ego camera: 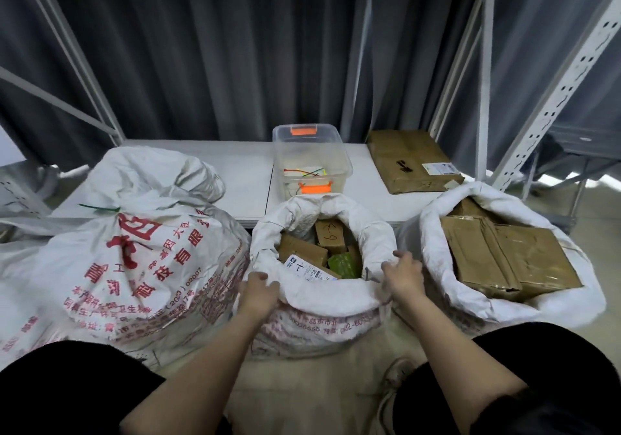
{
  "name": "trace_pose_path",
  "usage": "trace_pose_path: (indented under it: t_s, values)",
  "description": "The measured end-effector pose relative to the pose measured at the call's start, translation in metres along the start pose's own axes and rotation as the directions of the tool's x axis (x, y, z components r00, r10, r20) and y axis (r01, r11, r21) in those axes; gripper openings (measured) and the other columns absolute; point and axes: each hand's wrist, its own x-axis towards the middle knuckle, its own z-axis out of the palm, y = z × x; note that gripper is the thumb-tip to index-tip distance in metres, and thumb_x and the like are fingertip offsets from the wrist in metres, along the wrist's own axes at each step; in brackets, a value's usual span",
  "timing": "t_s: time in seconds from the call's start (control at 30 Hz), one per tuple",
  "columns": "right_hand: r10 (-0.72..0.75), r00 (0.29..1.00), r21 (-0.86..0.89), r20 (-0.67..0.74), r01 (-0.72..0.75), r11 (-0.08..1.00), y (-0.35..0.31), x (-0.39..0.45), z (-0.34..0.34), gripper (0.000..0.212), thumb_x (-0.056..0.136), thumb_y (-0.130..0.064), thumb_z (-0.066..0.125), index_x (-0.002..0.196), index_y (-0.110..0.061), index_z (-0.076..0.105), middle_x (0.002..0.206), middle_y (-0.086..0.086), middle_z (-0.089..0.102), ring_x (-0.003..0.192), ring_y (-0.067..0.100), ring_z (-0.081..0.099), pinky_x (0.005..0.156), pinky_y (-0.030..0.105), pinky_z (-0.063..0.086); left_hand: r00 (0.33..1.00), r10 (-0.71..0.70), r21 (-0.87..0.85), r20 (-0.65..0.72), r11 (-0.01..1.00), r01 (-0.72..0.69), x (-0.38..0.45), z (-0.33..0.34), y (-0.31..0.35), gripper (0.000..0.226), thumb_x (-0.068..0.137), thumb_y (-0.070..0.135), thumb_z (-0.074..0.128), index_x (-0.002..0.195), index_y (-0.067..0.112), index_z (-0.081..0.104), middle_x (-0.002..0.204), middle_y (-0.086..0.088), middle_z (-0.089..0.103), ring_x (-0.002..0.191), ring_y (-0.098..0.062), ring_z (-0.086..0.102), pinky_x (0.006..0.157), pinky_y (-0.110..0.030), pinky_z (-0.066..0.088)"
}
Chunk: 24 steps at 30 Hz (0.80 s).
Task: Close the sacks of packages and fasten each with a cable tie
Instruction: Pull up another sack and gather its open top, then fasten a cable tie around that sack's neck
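Left sack (134, 259): closed, green cable tie (100, 208) on its neck.
Middle sack (322, 303): open; left hand (260, 291) and right hand (403, 275) grip its rolled rim.
Right sack (504, 303): open, untied.
Spare ties: clear bin (311, 159), far surface (242, 179).

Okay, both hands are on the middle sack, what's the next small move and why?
Probably unroll the cuff upward. The middle sack is open with its rim folded down, packages showing inside, and the left hand and right hand each grip that rim. The left sack already wears a green cable tie.
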Motion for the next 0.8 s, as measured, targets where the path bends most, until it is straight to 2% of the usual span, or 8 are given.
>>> trace_pose_path:
  t_s: [0.1,0.2,0.3,0.33,0.4,0.5,0.63,0.8]
  values:
    - [-0.143,0.988,-0.214,0.051,0.151,0.965,-0.024,-0.013,-0.021,0.038,0.093,-0.026,0.049,0.129,-0.013,0.053,0.135,0.015,0.048,0.118,0.034,0.051,0.099,0.039,0.042,0.989,0.112,0.122,0.097,0.985,-0.123,-0.002,-0.026,0.021,0.031,0.087,0.014,0.052,0.109,-0.007,0.057,0.115,-0.028,0.059,0.106,-0.038,0.057,0.085,-0.036,0.045]
    - [-0.251,0.966,-0.37,0.054,0.253,0.894,-0.051,-0.029,-0.041,0.036,0.095,-0.028,0.044,0.125,-0.01,0.054,0.126,0.013,0.058,0.113,0.032,0.056,0.092,0.038,0.047,0.965,0.212,0.136,0.151,0.963,-0.233,-0.016,-0.051,0.056,0.026,0.09,0.013,0.047,0.075,-0.007,0.056,0.089,-0.027,0.064,0.081,-0.035,0.064,0.064,-0.027,0.045]
    - [-0.298,0.954,-0.455,0.01,0.27,0.848,-0.078,-0.044,-0.059,0.033,0.094,-0.025,0.041,0.119,-0.011,0.056,0.121,0.01,0.061,0.11,0.03,0.057,0.081,0.033,0.044,0.939,0.275,0.135,0.207,0.943,-0.305,-0.033,-0.072,0.091,0.021,0.093,0.008,0.043,0.075,0.003,0.053,0.083,-0.017,0.061,0.058,-0.022,0.056,0.038,-0.013,0.036]
    - [-0.316,0.949,-0.48,-0.001,0.277,0.833,-0.087,-0.047,-0.065,0.031,0.093,-0.024,0.041,0.117,-0.01,0.057,0.12,0.01,0.062,0.108,0.03,0.058,0.078,0.032,0.043,0.933,0.287,0.163,0.217,0.932,-0.324,-0.033,-0.076,0.1,0.018,0.093,0.009,0.043,0.083,0.002,0.055,0.083,-0.015,0.063,0.059,-0.022,0.057,0.039,-0.015,0.034]
    - [-0.356,0.934,-0.524,-0.012,0.297,0.798,-0.104,-0.054,-0.075,0.029,0.093,-0.023,0.041,0.113,-0.011,0.058,0.117,0.01,0.062,0.103,0.03,0.059,0.073,0.03,0.041,0.924,0.332,0.232,0.189,0.899,-0.371,-0.037,-0.086,0.117,0.02,0.09,0.014,0.043,0.094,0.003,0.059,0.078,-0.007,0.068,0.063,-0.023,0.064,0.053,-0.02,0.04]
    - [-0.436,0.9,-0.593,-0.023,0.339,0.73,-0.127,-0.057,-0.085,0.026,0.093,-0.023,0.041,0.109,-0.013,0.06,0.112,0.007,0.063,0.09,0.027,0.055,0.069,0.028,0.037,0.911,0.4,0.364,0.102,0.837,-0.408,-0.044,-0.099,0.141,0.02,0.087,0.018,0.041,0.081,0.01,0.06,0.078,-0.003,0.071,0.074,-0.022,0.069,0.076,-0.031,0.052]
    - [-0.554,0.832,-0.658,-0.04,0.395,0.641,-0.153,-0.057,-0.092,0.027,0.094,-0.021,0.04,0.11,-0.015,0.061,0.111,0.007,0.064,0.094,0.027,0.058,0.069,0.028,0.037,0.851,0.525,0.657,-0.03,0.652,-0.379,-0.053,-0.11,0.165,0.016,0.088,0.021,0.037,0.083,0.017,0.052,0.094,-0.002,0.068,0.09,-0.024,0.064,0.068,-0.027,0.042]
    - [-0.619,0.785,-0.605,-0.027,0.48,0.635,-0.184,-0.052,-0.083,0.027,0.092,-0.021,0.042,0.109,-0.014,0.062,0.106,0.006,0.065,0.095,0.029,0.061,0.066,0.028,0.037,0.828,0.554,0.76,-0.081,0.573,-0.308,-0.05,-0.123,0.176,0.016,0.088,0.02,0.037,0.089,0.015,0.053,0.1,-0.005,0.064,0.084,-0.026,0.054,0.069,-0.028,0.038]
